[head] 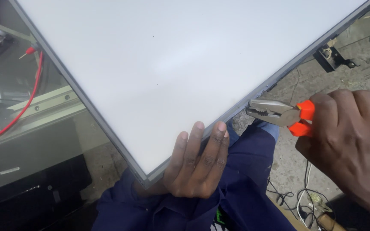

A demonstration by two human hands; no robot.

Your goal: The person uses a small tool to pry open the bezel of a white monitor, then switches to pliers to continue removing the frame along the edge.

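At the far left, a red wire (20,112) curves over dark clutter and a pale metal rail (43,105), all lying behind the work. Across the middle of the view a large white panel (172,64) with a thin grey frame (108,132) rests tilted over the person's lap, its lowest corner pointing toward the blue work clothes (245,188). The left hand (195,164) lies flat on that corner, fingers stretched out over the white face and not curled around anything, pinning the panel down. Just to the right, along the lower right edge of the frame, the metal jaws of the pliers (275,113) stand slightly parted with their tips touching or nearly touching the frame; whether they already bite it cannot be told. The right hand (347,141) is wrapped tightly around the orange handles. Further right, the rough floor (292,162) carries loose cables (296,196) and a black bracket (332,57).

For this grip on the frame to go well, in my judgement, the jaws should take only the grey rim and stay clear of the white sheet, which looks easy to mark. The flat left hand should keep pressing close to the corner so the panel does not pivot when the pliers pull or twist.
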